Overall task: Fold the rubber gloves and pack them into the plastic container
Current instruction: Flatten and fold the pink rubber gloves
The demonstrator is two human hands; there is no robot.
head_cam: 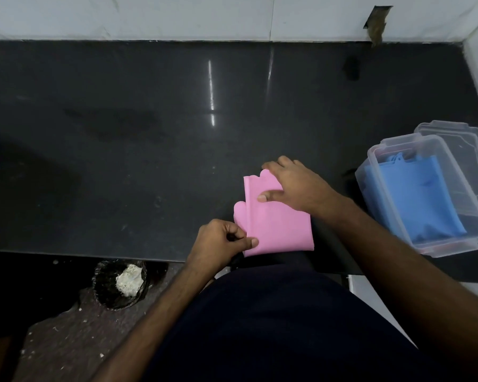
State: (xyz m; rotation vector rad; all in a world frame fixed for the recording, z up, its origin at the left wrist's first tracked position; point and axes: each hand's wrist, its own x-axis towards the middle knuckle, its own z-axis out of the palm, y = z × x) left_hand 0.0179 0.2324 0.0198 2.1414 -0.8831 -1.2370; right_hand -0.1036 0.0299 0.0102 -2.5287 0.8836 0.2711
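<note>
A pink rubber glove lies folded on the dark counter near its front edge. My left hand pinches the glove's lower left edge between thumb and curled fingers. My right hand rests flat on the glove's upper right part, fingers spread and thumb pointing left. To the right stands a clear plastic container with a folded blue glove inside.
The container's clear lid lies partly under and behind the container at the counter's right end. White tiled wall runs along the back and right. Below the counter's front edge, on the floor at left, sits a black bin with white debris.
</note>
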